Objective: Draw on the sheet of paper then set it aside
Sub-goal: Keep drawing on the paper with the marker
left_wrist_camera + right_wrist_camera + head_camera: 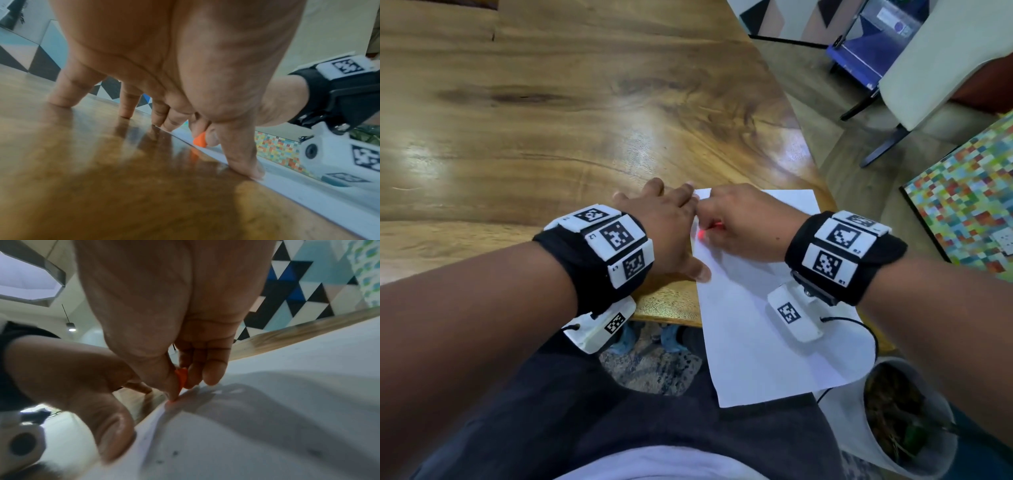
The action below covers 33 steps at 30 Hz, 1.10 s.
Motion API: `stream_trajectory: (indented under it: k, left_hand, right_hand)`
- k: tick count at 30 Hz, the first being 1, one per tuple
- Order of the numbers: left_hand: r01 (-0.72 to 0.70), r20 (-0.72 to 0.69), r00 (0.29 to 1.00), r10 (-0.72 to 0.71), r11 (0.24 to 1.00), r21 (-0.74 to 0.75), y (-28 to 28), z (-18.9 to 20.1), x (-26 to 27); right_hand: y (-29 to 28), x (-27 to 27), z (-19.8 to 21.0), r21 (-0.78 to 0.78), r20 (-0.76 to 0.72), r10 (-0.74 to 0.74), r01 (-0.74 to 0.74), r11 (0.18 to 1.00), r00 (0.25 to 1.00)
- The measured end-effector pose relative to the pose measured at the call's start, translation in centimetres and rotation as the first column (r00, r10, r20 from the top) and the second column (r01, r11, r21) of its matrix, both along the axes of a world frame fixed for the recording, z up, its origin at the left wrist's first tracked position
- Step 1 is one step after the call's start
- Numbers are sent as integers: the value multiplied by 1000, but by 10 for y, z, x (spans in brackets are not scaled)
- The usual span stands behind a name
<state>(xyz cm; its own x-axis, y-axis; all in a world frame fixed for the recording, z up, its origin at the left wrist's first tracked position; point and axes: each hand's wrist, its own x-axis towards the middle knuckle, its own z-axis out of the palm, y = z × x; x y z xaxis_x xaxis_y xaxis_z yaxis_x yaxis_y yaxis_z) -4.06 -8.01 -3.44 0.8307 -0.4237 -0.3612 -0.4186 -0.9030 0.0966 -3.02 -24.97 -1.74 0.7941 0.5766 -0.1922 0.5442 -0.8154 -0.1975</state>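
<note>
A white sheet of paper (756, 329) lies at the near right corner of the wooden table (551, 137), its lower part hanging over the edge. My left hand (667, 222) lies flat with straight fingers, thumb (248, 164) and fingertips pressing the sheet's left edge (308, 191). My right hand (743, 222) pinches a short orange crayon (714, 228) between thumb and fingers, its tip on the paper near the left edge. The orange crayon (182, 379) shows in the right wrist view above the sheet (267, 418), and the crayon (200, 140) in the left wrist view. Any drawn marks are too faint to tell.
A white pot with a plant (904, 421) stands on the floor at the lower right. A multicoloured checkered panel (969, 205) leans to the right. A pale chair (935, 61) and a dark metal stand (859, 51) stand beyond the table's right edge. My dark trousers (619, 428) are below.
</note>
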Motion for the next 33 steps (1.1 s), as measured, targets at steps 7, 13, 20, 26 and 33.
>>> stream_trajectory:
  k: [7,13,20,26,33]
  left_hand:
    - [-5,13,1000,5,999,36,-1,-1,1]
    - [22,15,1000,-22,999,31,1,-1,1]
    - [4,32,999,-6,998,59,0,-1,1]
    - [15,24,1000,-16,998,60,0,-1,2]
    - [20,23,999,-22,997,70,-2,-1,3]
  right_hand:
    - [-2,33,8,-49,92,-195,200,979,976]
    - [6,9,2,5,15,19,-19,1000,1000]
    - [-5,36,5,-10,50,-167,167,986,985]
    - [0,21,4,15,25,-84,84,996,996]
    - [-1,17,3,-24,43,-15,16,1000,999]
